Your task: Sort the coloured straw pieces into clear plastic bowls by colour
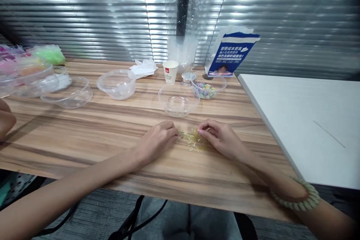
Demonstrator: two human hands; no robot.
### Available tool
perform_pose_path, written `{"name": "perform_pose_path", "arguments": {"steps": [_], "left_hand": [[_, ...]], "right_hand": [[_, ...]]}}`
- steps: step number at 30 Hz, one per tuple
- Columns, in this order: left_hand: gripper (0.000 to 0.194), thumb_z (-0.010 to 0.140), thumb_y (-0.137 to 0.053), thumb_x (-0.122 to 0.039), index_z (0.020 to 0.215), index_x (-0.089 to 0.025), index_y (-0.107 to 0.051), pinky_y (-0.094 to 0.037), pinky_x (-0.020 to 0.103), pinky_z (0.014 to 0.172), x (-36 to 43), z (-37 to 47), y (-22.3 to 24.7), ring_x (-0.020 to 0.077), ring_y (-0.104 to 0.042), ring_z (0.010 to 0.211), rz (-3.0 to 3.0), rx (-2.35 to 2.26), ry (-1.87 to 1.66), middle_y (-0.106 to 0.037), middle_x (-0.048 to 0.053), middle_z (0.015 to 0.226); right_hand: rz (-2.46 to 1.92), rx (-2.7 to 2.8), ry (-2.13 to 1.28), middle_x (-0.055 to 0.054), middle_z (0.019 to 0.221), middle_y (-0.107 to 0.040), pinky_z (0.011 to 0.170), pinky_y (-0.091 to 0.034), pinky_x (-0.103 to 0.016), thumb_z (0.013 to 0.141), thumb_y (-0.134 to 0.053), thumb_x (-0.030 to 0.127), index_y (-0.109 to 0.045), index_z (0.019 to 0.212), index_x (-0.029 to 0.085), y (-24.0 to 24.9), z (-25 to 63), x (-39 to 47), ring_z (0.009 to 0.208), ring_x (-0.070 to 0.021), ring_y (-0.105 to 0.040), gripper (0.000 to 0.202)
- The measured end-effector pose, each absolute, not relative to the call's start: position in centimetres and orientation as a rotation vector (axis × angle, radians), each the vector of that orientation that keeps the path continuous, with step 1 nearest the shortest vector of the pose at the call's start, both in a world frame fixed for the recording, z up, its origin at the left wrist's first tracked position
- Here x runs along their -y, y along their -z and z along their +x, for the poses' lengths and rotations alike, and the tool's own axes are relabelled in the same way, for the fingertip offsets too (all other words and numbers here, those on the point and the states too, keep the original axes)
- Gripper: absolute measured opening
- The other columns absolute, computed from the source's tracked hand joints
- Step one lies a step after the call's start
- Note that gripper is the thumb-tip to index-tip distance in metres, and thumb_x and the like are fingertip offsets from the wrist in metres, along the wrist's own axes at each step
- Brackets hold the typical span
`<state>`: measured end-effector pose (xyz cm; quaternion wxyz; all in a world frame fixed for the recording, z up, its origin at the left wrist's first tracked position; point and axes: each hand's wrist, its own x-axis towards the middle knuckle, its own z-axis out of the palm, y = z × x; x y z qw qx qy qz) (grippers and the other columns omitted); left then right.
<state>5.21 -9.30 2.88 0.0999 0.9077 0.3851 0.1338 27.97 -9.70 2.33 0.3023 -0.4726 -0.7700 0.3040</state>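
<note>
Low over the wooden table, both my hands are at a small tangle of shiny yellow, see-through strips. My left hand pinches the left end of the strips, its fingertips pressed together. Thumb and forefinger of my right hand close on the strips' upper right side. How many pieces there are I cannot make out. Just beyond my hands stands a clear plastic bowl. Behind it to the right, another clear bowl holds small colourful pieces.
A paper cup, white tissues and a blue-and-white bag stand along the back. More clear bowls are at the left, near bagged colourful material. Another person's hand rests at the left edge. A white board lies right.
</note>
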Motion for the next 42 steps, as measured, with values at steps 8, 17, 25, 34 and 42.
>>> {"name": "perform_pose_path", "arguments": {"steps": [8, 17, 25, 34, 42], "left_hand": [[0.017, 0.087, -0.045, -0.009, 0.082, -0.012, -0.060, -0.043, 0.029, 0.069, 8.9, 5.9, -2.6, 0.0172, -0.054, 0.079, 2.626, -1.211, -0.242, -0.057, 0.007, 0.085], [0.016, 0.089, -0.038, -0.007, 0.084, -0.013, -0.052, -0.042, 0.029, 0.071, 9.1, 6.2, -2.7, 0.0171, -0.049, 0.081, 2.703, -1.147, -0.311, -0.053, 0.006, 0.086], [0.016, 0.086, -0.039, -0.002, 0.084, -0.013, -0.051, -0.041, 0.031, 0.068, 10.1, 7.7, -2.8, 0.0205, -0.049, 0.078, 2.854, -1.249, -0.221, -0.056, 0.008, 0.084], [0.021, 0.082, -0.038, 0.004, 0.088, -0.010, -0.053, -0.045, 0.035, 0.076, 10.8, 8.4, -2.8, 0.0235, -0.051, 0.084, 3.004, -1.255, 0.048, -0.058, 0.012, 0.091], [0.021, 0.084, -0.036, 0.003, 0.091, -0.010, -0.051, -0.045, 0.032, 0.077, 9.8, 8.3, -3.2, 0.0211, -0.052, 0.081, 3.173, -1.027, 0.116, -0.058, 0.009, 0.084]], "right_hand": [[-1.240, 1.914, -0.891, -0.003, 0.076, -0.063, 0.061, -0.046, -0.026, 0.085, -0.049, 0.028, -0.058, 0.081, 0.018, -1.8, 27.9, 9.7, 0.068, -0.0149, -0.058, 0.014], [-1.162, 1.863, -0.945, -0.003, 0.076, -0.065, 0.062, -0.046, -0.026, 0.084, -0.049, 0.027, -0.058, 0.081, 0.018, -1.5, 27.5, 10.1, 0.070, -0.0152, -0.060, 0.013], [-1.136, 1.800, -0.958, -0.002, 0.075, -0.063, 0.064, -0.046, -0.027, 0.083, -0.049, 0.026, -0.058, 0.080, 0.018, -1.4, 27.6, 10.2, 0.071, -0.0151, -0.059, 0.013], [-1.114, 1.594, -1.113, -0.001, 0.071, -0.059, 0.063, -0.043, -0.026, 0.080, -0.058, 0.032, -0.059, 0.077, 0.017, -1.6, 27.8, 9.9, 0.068, -0.0132, -0.054, 0.015], [-0.879, 0.936, -1.656, 0.001, 0.073, -0.061, 0.068, -0.043, -0.021, 0.062, -0.079, 0.028, -0.065, 0.074, 0.018, -2.6, 27.8, 10.1, 0.070, -0.0080, -0.054, 0.021]]}}
